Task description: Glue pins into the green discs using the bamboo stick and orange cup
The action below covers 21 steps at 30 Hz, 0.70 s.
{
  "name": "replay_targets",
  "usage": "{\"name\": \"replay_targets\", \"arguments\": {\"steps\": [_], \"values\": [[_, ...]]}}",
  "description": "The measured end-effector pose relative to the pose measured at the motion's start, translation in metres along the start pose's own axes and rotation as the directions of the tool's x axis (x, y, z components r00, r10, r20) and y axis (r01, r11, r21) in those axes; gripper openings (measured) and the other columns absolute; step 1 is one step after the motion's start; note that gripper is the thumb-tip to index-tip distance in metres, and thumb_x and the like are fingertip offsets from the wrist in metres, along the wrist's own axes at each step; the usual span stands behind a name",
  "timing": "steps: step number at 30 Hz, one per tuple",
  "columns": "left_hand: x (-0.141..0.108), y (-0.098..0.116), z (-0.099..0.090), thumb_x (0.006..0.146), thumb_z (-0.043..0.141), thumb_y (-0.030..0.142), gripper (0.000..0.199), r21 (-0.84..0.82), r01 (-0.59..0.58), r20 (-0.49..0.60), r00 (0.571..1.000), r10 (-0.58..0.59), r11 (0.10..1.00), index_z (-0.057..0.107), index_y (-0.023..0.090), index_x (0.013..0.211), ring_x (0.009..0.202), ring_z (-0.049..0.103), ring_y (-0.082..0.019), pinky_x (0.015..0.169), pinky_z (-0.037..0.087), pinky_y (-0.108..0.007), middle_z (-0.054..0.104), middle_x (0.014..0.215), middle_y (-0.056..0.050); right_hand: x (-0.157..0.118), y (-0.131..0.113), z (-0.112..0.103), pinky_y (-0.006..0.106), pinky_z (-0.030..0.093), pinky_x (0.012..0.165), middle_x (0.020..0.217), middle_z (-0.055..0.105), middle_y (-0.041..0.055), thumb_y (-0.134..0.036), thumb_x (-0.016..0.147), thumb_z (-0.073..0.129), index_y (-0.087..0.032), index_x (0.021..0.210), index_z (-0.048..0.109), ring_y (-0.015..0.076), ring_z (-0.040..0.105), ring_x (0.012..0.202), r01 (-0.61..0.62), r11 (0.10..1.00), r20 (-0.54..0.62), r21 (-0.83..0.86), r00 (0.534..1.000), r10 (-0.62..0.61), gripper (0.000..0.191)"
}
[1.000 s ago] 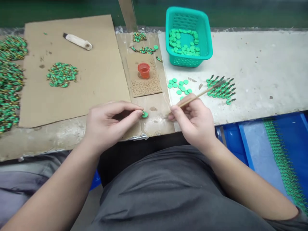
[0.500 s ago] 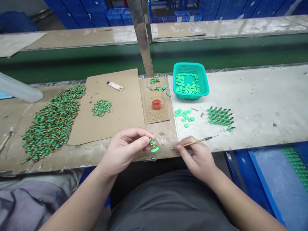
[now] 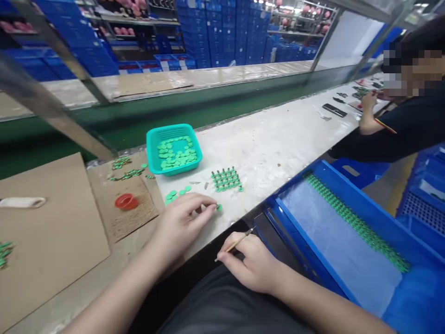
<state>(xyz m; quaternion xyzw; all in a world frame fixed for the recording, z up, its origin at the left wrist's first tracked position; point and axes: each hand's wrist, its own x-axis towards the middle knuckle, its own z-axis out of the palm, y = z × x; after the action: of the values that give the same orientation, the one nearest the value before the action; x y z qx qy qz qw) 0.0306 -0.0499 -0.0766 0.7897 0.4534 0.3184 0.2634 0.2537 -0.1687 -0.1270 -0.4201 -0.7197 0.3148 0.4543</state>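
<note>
Pale bench (image 3: 259, 144): rows of green pieces (image 3: 226, 179) already on discs, loose discs (image 3: 181, 192) bare — my left hand (image 3: 177, 227) pinches another disc-based piece (image 3: 219, 207), right hand (image 3: 257, 268) grips a brush (image 3: 237, 242)

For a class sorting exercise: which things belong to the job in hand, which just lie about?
Likely the job's:
green piece, left hand
brush, right hand
loose green discs
green pieces in rows
red cup

Seemingly lying about:
pale tool
black flat object

Dark grey top (image 3: 212, 304), bare forearms (image 3: 313, 290)
</note>
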Motion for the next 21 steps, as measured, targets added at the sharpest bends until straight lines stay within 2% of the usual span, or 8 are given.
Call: {"name": "replay_targets", "arguments": {"steps": [2, 5, 8, 12, 15, 17, 19, 21], "values": [[0.028, 0.009, 0.023, 0.108, 0.073, 0.051, 0.030, 0.067, -0.042, 0.010, 0.999, 0.042, 0.997, 0.095, 0.032, 0.104, 0.099, 0.081, -0.025, 0.093, 0.066, -0.037, 0.087, 0.102, -0.006, -0.007, 0.000, -0.015, 0.033, 0.074, 0.083, 0.095, 0.090, 0.0051, -0.028, 0.116, 0.081, -0.025, 0.103, 0.083, 0.0236, 0.089, 0.083, -0.027, 1.000, -0.062, -0.010, 0.998, 0.027, 0.013], [0.052, 0.015, 0.046, 0.110, 0.070, 0.047, 0.030, 0.163, -0.052, -0.007, 0.999, 0.054, 0.985, 0.095, 0.031, 0.107, 0.099, 0.078, -0.027, 0.089, 0.060, -0.038, 0.080, 0.099, -0.006, -0.013, 0.001, -0.034, 0.033, 0.072, 0.081, 0.094, 0.090, 0.0047, -0.028, 0.117, 0.079, -0.025, 0.102, 0.082, 0.0234, 0.088, 0.082, -0.054, 0.998, -0.128, -0.018, 0.990, 0.051, 0.015], [0.060, 0.017, 0.058, 0.110, 0.070, 0.045, 0.028, 0.221, -0.052, -0.014, 0.998, 0.057, 0.974, 0.095, 0.031, 0.106, 0.096, 0.078, -0.027, 0.085, 0.057, -0.039, 0.079, 0.097, -0.005, -0.016, 0.002, -0.049, 0.033, 0.072, 0.081, 0.093, 0.089, 0.0045, -0.027, 0.117, 0.076, -0.025, 0.101, 0.081, 0.0237, 0.088, 0.082, -0.079, 0.996, -0.174, -0.033, 0.982, 0.072, 0.017], [0.057, 0.021, 0.065, 0.109, 0.070, 0.043, 0.028, 0.253, -0.048, -0.036, 0.998, 0.059, 0.966, 0.096, 0.033, 0.105, 0.098, 0.081, -0.027, 0.087, 0.059, -0.039, 0.082, 0.098, -0.005, -0.016, 0.003, -0.061, 0.033, 0.070, 0.079, 0.090, 0.088, 0.0034, -0.022, 0.115, 0.074, -0.026, 0.100, 0.078, 0.0233, 0.088, 0.080, -0.105, 0.993, -0.195, -0.045, 0.976, 0.094, 0.016], [0.050, 0.021, 0.046, 0.112, 0.069, 0.051, 0.033, 0.275, 0.001, -0.104, 0.994, 0.028, 0.961, 0.096, 0.033, 0.113, 0.098, 0.082, -0.027, 0.088, 0.061, -0.038, 0.086, 0.101, -0.005, -0.016, 0.003, -0.070, 0.034, 0.071, 0.082, 0.096, 0.090, 0.0049, -0.020, 0.115, 0.070, -0.026, 0.105, 0.078, 0.0238, 0.089, 0.085, -0.108, 0.994, -0.195, -0.029, 0.976, 0.100, 0.014], [0.043, 0.017, 0.017, 0.116, 0.064, 0.057, 0.041, 0.301, 0.080, -0.189, 0.982, -0.023, 0.950, 0.094, 0.031, 0.122, 0.098, 0.082, -0.026, 0.088, 0.063, -0.038, 0.089, 0.106, -0.006, -0.016, 0.001, -0.077, 0.034, 0.072, 0.082, 0.098, 0.090, 0.0058, -0.020, 0.116, 0.068, -0.027, 0.107, 0.077, 0.0235, 0.090, 0.087, -0.143, 0.990, -0.185, 0.012, 0.972, 0.143, 0.014], [0.035, 0.011, -0.019, 0.117, 0.059, 0.059, 0.046, 0.334, 0.185, -0.253, 0.962, -0.101, 0.924, 0.092, 0.027, 0.124, 0.089, 0.080, -0.025, 0.078, 0.062, -0.036, 0.090, 0.103, -0.006, -0.016, 0.000, -0.084, 0.031, 0.069, 0.075, 0.091, 0.088, 0.0039, -0.023, 0.119, 0.069, -0.027, 0.104, 0.075, 0.0211, 0.087, 0.080, -0.217, 0.971, -0.175, 0.100, 0.957, 0.232, 0.017], [0.025, 0.006, -0.048, 0.110, 0.065, 0.058, 0.041, 0.375, 0.260, -0.215, 0.958, -0.189, 0.890, 0.092, 0.027, 0.111, 0.074, 0.076, -0.023, 0.065, 0.056, -0.034, 0.087, 0.090, -0.004, -0.014, -0.003, -0.091, 0.028, 0.065, 0.067, 0.078, 0.081, -0.0012, -0.029, 0.121, 0.071, -0.028, 0.111, 0.075, 0.0183, 0.081, 0.068, -0.279, 0.932, -0.179, 0.233, 0.929, 0.323, 0.010]]}}
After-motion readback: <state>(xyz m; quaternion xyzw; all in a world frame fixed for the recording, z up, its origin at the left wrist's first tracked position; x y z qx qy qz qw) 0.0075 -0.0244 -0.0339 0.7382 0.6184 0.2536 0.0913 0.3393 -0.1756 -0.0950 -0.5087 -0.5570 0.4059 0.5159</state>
